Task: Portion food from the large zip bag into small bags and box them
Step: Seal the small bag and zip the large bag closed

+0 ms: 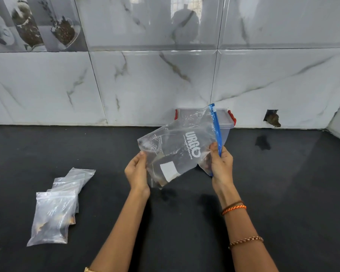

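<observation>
I hold a large clear zip bag (177,148) with white lettering, a white label and a blue zip strip above the black counter, tilted with its zip edge to the right. My left hand (136,171) grips its lower left edge. My right hand (221,161) pinches the zip edge, where some brown food shows through the plastic. A pile of small clear bags (55,207) lies on the counter to the left; the nearest holds brownish food. A clear plastic box (227,122) with red clips stands behind the big bag against the wall, partly hidden.
The black counter (283,183) runs wide on both sides and ends at a marble-tiled wall (126,85). A dark stain (263,143) marks the counter at the right, below a small hole in the wall (272,118).
</observation>
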The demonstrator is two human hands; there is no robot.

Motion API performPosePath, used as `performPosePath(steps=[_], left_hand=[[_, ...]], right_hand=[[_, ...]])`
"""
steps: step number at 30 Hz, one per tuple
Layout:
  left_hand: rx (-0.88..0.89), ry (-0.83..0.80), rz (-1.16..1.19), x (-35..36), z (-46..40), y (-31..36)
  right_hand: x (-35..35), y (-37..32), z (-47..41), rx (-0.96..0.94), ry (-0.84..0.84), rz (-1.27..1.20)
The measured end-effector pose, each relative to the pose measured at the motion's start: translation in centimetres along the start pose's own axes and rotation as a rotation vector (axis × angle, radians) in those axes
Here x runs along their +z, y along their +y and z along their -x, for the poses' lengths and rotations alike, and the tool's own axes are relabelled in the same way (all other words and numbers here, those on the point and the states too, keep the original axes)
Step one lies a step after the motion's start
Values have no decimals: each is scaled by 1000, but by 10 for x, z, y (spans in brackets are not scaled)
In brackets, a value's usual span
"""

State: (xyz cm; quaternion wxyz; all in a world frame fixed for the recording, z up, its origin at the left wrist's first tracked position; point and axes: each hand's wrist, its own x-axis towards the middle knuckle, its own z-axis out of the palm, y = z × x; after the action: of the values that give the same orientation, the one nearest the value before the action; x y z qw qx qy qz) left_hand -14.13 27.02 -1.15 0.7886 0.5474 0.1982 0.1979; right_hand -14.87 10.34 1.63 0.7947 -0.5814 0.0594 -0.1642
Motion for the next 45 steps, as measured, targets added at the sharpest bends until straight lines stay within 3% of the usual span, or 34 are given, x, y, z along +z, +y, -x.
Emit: performPosePath(steps=[6, 10, 14, 19, 22, 26, 28, 30, 33, 38, 42, 45], left_hand=[[59, 84, -33, 16, -1, -9], [306, 234, -102, 17, -5, 5], [668, 269, -311, 0, -23, 30], [794, 287, -375, -6, -24, 34], [818, 253, -360, -6, -23, 38], [785, 63, -371, -10, -19, 41], [750, -30, -395, -15, -15, 43], [680, -82, -453, -15, -9, 44], [635, -34, -530, -11, -2, 43], [799, 60, -516, -8, -9, 44], [723, 114, -419, -10, -8, 32], [589, 119, -337, -15, -15, 24]], right_hand=[[1, 0, 0, -18, -47, -27], [-3, 6, -4, -119, -89, 59], [-10, 10, -13, -309, -44, 282], [-6, 18, -11, -362, 52, 403], [-8, 19, -10, -339, 72, 446], [-13, 3, -18, -13, -54, 167], [-12, -7, -23, 36, -120, 94], [-5, -11, -25, -30, -131, 100], [7, -12, -23, -200, 5, 174], [13, -14, -21, -526, 164, 557], [13, -11, -24, -524, 148, 548], [6, -11, -29, -343, -25, 356]])
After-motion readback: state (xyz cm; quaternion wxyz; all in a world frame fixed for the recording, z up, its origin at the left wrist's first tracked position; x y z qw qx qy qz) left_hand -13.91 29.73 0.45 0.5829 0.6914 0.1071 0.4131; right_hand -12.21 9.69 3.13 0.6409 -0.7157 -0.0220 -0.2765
